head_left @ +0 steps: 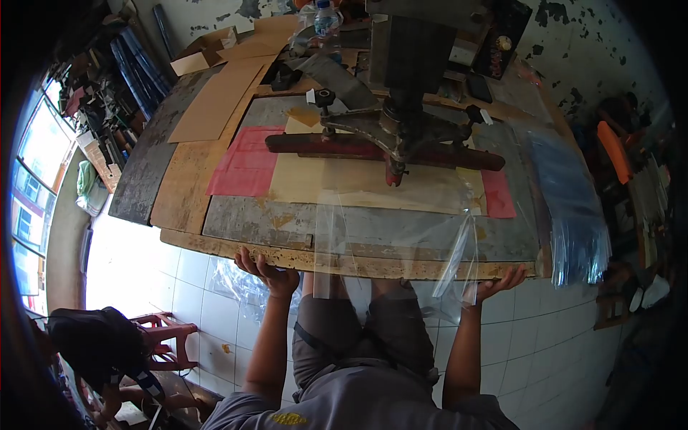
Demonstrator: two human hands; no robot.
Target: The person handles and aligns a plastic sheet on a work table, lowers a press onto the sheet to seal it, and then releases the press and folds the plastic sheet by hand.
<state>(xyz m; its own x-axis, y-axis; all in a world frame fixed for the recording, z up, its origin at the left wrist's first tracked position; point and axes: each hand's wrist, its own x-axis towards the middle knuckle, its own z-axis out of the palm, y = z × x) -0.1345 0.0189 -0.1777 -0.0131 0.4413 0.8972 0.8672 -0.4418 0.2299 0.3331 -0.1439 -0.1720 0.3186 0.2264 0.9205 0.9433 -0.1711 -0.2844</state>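
My left hand (269, 274) curls its fingers around the worn, tan wooden bench edge (307, 260); crinkled, clear plastic film (454, 261) drapes over it, before a long, dark-red press bar (451, 154); my right hand (502, 282) grips that edge.

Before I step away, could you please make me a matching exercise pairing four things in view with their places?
Things:
1 left hand
2 bluish plastic stack
3 bottle
4 red stool

Places:
A towards the back of the table
B on the floor
C at the table's right side
D at the table's front edge

Pairs: 1-D, 2-C, 3-A, 4-B
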